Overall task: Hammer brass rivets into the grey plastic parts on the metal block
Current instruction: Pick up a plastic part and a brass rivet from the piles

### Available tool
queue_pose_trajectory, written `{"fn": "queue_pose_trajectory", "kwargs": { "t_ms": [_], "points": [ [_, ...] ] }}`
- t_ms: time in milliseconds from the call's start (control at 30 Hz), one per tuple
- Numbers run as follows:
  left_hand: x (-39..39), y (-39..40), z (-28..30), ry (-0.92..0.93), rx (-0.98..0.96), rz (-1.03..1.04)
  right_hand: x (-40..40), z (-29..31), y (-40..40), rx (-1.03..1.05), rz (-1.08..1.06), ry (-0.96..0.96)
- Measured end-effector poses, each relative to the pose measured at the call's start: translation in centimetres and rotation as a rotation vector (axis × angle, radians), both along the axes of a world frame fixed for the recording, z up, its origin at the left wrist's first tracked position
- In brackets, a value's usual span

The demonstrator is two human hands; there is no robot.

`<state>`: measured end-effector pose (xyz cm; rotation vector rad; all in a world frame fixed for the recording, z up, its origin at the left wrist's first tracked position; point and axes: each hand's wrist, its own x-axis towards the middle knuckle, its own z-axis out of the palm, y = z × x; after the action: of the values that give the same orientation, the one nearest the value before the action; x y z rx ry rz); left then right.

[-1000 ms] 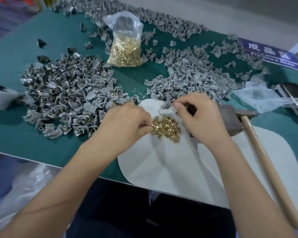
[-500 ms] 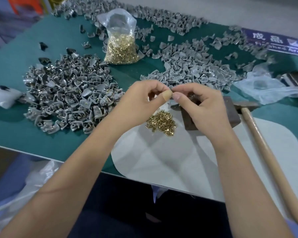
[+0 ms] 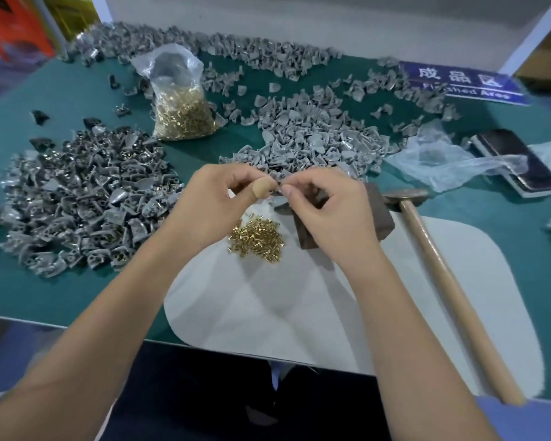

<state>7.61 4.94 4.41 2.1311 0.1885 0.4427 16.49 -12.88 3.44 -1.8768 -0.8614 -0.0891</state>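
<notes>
Head view: left hand [image 3: 218,198] and right hand [image 3: 326,214] meet fingertip to fingertip, both pinching one small grey plastic part [image 3: 280,179] above the dark metal block [image 3: 377,214]. Loose brass rivets [image 3: 256,238] heaped on white mat [image 3: 268,300]; hammer [image 3: 439,272] lies at right.

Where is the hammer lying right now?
In the head view the hammer lies untouched on the right side of the table, its head just right of the metal block, its wooden handle running toward the near edge across the white mat.
</notes>
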Motion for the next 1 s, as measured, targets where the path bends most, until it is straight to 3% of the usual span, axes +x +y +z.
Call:
{"fn": "queue_pose_trajectory", "kwargs": {
  "t_ms": [100,200,367,533,633,833,1000],
  "points": [
    [0.2,1.0,-0.4,0.042,0.198,0.112,0.1,-0.1,-0.3,-0.059,-0.061,-0.115],
    [0.2,1.9,-1.0,0.209,0.431,0.13,0.3,-0.2,-0.6,-0.149,-0.101,-0.202],
    [0.5,1.0,-1.6,0.311,0.357,0.122,-0.5,0.2,-0.4,-0.328,-0.048,-0.308],
    [1.3,0.4,-1.6,0.35,0.422,0.185,-1.6,0.2,0.4,-0.329,0.042,-0.426],
    [1.3,0.6,-2.0,0.304,0.359,0.223,-2.0,0.1,0.7,-0.409,-0.007,-0.46],
    [0.0,1.1,-2.9,0.036,0.268,0.326,-3.8,0.1,2.2,-0.57,-0.006,-0.498],
    [-0.3,0.9,-3.0,0.067,0.567,0.378,-4.8,-0.1,3.6,-0.766,0.051,-0.424]
  ]
}}
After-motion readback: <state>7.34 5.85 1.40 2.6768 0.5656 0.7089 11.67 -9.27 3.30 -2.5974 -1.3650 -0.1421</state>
